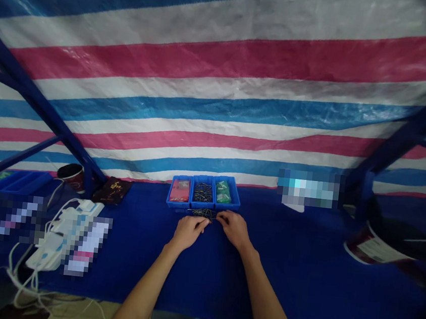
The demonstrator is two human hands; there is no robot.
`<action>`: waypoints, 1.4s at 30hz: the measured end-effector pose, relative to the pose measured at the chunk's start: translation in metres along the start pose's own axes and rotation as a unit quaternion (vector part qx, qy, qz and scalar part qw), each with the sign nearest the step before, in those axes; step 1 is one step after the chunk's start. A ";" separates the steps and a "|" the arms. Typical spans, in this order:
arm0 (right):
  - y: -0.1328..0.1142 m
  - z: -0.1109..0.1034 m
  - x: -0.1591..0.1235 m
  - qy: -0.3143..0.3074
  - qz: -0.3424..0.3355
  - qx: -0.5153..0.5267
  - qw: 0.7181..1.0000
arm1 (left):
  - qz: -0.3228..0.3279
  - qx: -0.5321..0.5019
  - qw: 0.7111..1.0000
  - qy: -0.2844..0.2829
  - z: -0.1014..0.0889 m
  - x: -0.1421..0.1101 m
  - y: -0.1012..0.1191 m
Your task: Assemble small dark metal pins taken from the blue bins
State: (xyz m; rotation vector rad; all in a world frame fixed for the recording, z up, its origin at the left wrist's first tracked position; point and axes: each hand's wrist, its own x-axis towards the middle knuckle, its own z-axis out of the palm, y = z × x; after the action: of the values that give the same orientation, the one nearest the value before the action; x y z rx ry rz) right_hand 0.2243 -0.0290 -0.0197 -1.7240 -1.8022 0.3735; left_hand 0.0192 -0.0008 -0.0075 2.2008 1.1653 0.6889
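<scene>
A small pile of thin metal pieces, like screws or nails [203, 213], lies on the blue tabletop. It sits directly in front of three joined blue bins. My left hand [187, 231] is at the near side of this pile, its thumb and fingers closed together; what they hold is hidden. From the right, my right hand [234, 228] pinches at the pile's edge, with whatever is between its fingertips too small to name. Pink packets [179, 191] fill the left bin, similar dark metal pieces [203, 193] the middle one, and green packets [223, 192] the right one.
To the left, a white power strip [64, 235] trails cables beside a blurred-out item. A dark brown packet [113, 190] and a cup [71, 176] stand near the left frame post. On the right is a dark red tub [383, 243]. Striped sheeting [219, 99] hangs behind.
</scene>
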 end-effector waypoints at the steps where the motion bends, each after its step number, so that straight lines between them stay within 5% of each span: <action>1: -0.001 -0.001 0.000 0.002 -0.002 0.005 1.000 | 0.003 0.001 1.000 -0.001 0.000 0.000 0.000; 10: -0.017 0.000 0.000 0.063 -0.027 0.168 0.983 | 0.004 -0.087 0.996 0.006 -0.002 -0.002 -0.005; 18: -0.040 0.022 -0.004 -0.003 -0.016 0.320 0.947 | -0.025 -0.251 0.966 0.050 -0.003 -0.002 -0.014; 26: -0.041 0.019 -0.005 -0.003 -0.065 0.282 0.957 | -0.033 -0.296 0.952 0.068 0.000 -0.001 -0.023; 34: -0.042 0.015 -0.009 0.014 -0.103 0.166 0.981 | -0.029 -0.259 0.963 0.061 -0.004 -0.002 -0.016; 42: -0.045 0.015 -0.011 0.000 -0.117 0.167 0.979 | -0.016 -0.232 0.972 0.042 -0.005 -0.002 -0.008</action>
State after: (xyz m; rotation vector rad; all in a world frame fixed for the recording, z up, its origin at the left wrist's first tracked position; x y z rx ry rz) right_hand 0.1787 -0.0420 -0.0070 -1.2688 -1.7983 0.5405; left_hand 0.0104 0.0028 -0.0099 1.7712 0.9591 0.9422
